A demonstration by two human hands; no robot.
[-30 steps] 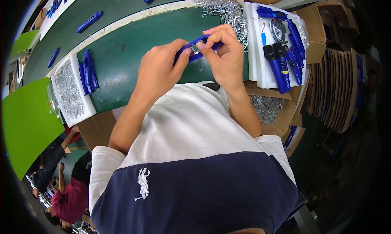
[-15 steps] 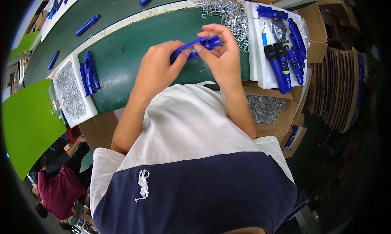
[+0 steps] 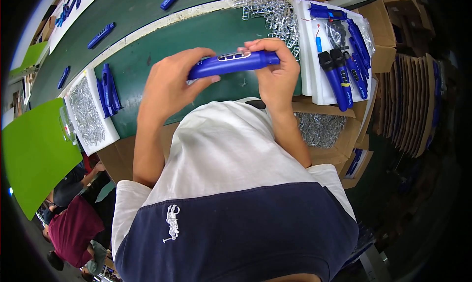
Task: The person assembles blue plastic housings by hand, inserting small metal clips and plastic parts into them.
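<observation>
A blue plastic microphone handle (image 3: 233,66) lies level between my hands above the green work surface. Its smooth outer side shows, with an oval window of slots framed in a pale colour. My left hand (image 3: 169,80) is closed around the left end, thumb below. At the narrower right end, my right hand (image 3: 278,70) grips with its fingers over the top; part of its grip is hidden behind the handle. Beyond my right hand lies a heap of silvery metal clips (image 3: 275,19).
On the right, a white foam board (image 3: 307,61) bears blue handles, some with black ends. A foam tray (image 3: 110,129) of small metal parts and blue shells (image 3: 109,90) lie left. More handles (image 3: 101,35) lie on a belt (image 3: 132,12) beyond. An open carton (image 3: 339,156) stands near right.
The handle has turned from its open, hollow side to its windowed outer side. My left hand has shifted left and my right hand slightly right. Handles on the belt have moved a little left.
</observation>
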